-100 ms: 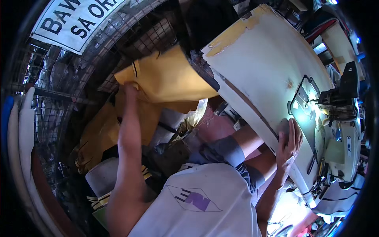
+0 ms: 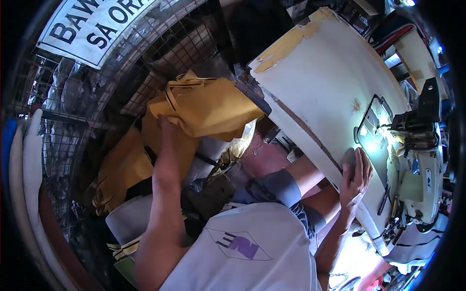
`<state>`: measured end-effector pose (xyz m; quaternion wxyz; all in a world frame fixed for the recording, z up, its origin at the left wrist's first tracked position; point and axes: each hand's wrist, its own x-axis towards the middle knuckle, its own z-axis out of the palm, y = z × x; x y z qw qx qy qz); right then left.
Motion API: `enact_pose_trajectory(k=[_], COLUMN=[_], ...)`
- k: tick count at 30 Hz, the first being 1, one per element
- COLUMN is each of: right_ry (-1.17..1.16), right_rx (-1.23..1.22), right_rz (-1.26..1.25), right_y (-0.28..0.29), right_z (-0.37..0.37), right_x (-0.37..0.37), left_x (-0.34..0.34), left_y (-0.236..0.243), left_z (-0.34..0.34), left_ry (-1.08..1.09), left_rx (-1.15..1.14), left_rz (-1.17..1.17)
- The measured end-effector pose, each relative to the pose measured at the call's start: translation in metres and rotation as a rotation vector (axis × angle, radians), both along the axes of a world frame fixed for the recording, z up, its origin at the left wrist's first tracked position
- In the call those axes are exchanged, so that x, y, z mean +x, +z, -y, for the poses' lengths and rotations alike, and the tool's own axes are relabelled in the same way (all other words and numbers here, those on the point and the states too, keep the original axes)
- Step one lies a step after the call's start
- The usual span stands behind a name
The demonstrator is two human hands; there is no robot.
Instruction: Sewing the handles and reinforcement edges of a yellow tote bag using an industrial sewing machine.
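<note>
Yellow fabric, one large folded piece with a dark-edged strip along its upper left side, hangs from the left hand, whose fingers are bunched around its lower left edge; the fingertips are hidden in the folds. The piece is held left of the one white worktable, its right end just beside the table's near corner. At least one more mass of yellow cloth lies below and to the left, partly behind the forearm; overlaps make its pieces hard to count. The right hand lies on the table edge, fingers extended and loosely together, next to one grey rounded object partly covered by the hand; whether the fingers grip it I cannot tell. One sewing machine stands at the table's right side, with glare washing out its needle area. Behind the wire mesh on the left are clear-plastic bundles, too tangled to count, their contents unclear. One white sign is cut off by the top edge. Three upright rolls, one blue and two pale, stand at far left.
</note>
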<state>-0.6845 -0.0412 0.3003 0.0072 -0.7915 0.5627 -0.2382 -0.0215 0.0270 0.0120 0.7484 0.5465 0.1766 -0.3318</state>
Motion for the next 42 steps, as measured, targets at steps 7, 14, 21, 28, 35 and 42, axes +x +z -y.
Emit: enact_pose_trajectory(k=[7,14,21,28,35,42], right_ry=[-0.005,0.001,0.005,0.0,-0.024,-0.012], right_rx=[-0.021,-0.035,-0.023,-0.013,-0.019,-0.023], right_rz=[-0.05,-0.057,-0.048,-0.054,-0.065,-0.078], right_y=[0.003,0.002,0.002,0.004,0.002,0.0], right_z=[0.006,0.008,0.009,0.008,0.007,0.008], right_x=[-0.01,-0.009,-0.008,-0.007,-0.009,-0.012], left_x=[-0.099,-0.177,-0.113,-0.046,-0.149,-0.221], left_y=[0.06,0.151,0.21,0.099,0.079,0.033], left_z=[0.011,0.112,0.135,0.039,-0.007,0.031], left_ry=[-0.318,-0.897,-0.61,-0.252,-0.474,-0.499], left_rx=[0.1,0.042,-0.172,0.016,-0.117,0.303], left_rz=[-0.05,0.342,0.398,0.262,0.496,0.269])
